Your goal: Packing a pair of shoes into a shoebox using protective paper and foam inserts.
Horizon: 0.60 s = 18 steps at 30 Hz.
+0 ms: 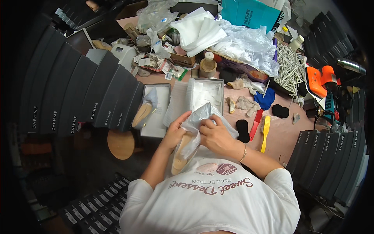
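In front of my chest is a tan shoe (179,160), partly covered by a thin translucent bag (200,113). My left hand (176,130) is closed round the bagged shoe from the left side. On the other side my right hand (218,134) has its fingers bent onto the bag, pinching it; the fingertips are partly hidden. Beyond the hands lies an open shoe box (223,91) with white tissue paper (205,93) inside. A second shoe (145,111), tan inside and partly wrapped, rests at the edge of a grey box lid (157,130) to the left.
Stacked dark shoe boxes (83,85) rise at left, and more boxes (331,160) stand at right. A red brush (256,124), a yellow brush (265,132), black pads (242,130) and a blue cloth (265,98) lie right of the box. Plastic bags (247,46) fill the back.
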Motion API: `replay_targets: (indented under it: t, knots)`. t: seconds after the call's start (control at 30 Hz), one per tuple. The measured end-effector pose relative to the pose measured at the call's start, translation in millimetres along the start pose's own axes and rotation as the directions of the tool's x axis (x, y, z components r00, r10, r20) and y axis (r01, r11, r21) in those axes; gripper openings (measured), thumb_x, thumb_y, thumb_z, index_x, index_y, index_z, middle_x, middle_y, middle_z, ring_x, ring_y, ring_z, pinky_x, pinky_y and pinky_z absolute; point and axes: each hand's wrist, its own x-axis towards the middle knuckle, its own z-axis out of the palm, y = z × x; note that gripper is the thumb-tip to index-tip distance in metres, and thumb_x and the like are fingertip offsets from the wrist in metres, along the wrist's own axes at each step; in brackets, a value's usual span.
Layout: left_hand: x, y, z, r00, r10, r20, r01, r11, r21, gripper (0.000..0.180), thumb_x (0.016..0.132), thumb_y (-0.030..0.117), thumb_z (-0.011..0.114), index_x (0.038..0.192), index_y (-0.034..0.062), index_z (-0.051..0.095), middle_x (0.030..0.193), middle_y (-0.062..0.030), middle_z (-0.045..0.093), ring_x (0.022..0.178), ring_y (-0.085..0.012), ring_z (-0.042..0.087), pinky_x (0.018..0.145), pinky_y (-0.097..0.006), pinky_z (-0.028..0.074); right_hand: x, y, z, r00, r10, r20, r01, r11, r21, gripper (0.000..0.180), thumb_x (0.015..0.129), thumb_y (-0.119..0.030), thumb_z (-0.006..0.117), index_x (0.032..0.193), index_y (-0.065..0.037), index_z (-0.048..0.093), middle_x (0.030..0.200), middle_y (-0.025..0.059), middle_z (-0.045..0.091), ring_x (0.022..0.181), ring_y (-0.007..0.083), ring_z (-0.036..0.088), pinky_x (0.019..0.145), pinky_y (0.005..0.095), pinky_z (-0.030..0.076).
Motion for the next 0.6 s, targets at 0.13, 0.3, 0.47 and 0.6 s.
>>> replay_targets:
  t: [0.13,0.3,0.47,0.6]
  knots:
    - [-5,13,1,0.999,-0.027,0.047,0.030,0.997,-0.072,0.064,0.077,-0.008,0.047,0.140,-0.0007,0.035,0.129,-0.0149,0.050,0.112,-0.0177,0.054,0.092,-0.029,0.047,3,-12,5,0.992,0.066,-0.112,-0.066,0.998,0.002,0.044,0.077,-0.046,0.058,0.065,-0.004,0.066,0.083,0.0056,0.055,0.101,0.0239,0.048,0.100,0.0519,0.030]
    - [-11,16,6,0.996,-0.069,0.057,0.080,0.971,-0.224,0.064,0.080,-0.002,0.060,0.139,-0.0003,0.036,0.128,-0.0135,0.051,0.109,-0.0172,0.056,0.090,-0.029,0.048,2,-17,9,0.996,0.028,-0.082,-0.032,0.998,-0.052,0.049,0.077,-0.052,0.056,0.070,-0.004,0.067,0.084,0.0064,0.055,0.101,0.0246,0.049,0.105,0.0546,0.024]
    - [1,10,6,0.996,-0.088,-0.001,0.088,0.995,-0.054,0.059,0.081,0.000,0.065,0.135,0.0002,0.043,0.118,-0.0097,0.059,0.101,-0.0151,0.059,0.086,-0.028,0.050,-3,-5,1,0.968,0.125,-0.216,-0.057,0.953,0.296,0.035,0.080,-0.036,0.063,0.089,-0.003,0.067,0.088,0.0103,0.055,0.100,0.0276,0.051,0.104,0.0518,0.027]
    - [-6,5,0,0.995,-0.099,0.033,0.101,0.992,-0.070,0.059,0.080,-0.002,0.065,0.134,-0.0004,0.043,0.115,-0.0087,0.061,0.101,-0.0142,0.060,0.086,-0.028,0.050,-15,49,-22,0.784,0.546,-0.293,-0.281,0.735,0.618,0.034,0.076,-0.014,0.068,0.107,-0.002,0.063,0.102,0.0118,0.058,0.101,0.0325,0.052,0.095,0.0415,0.038]
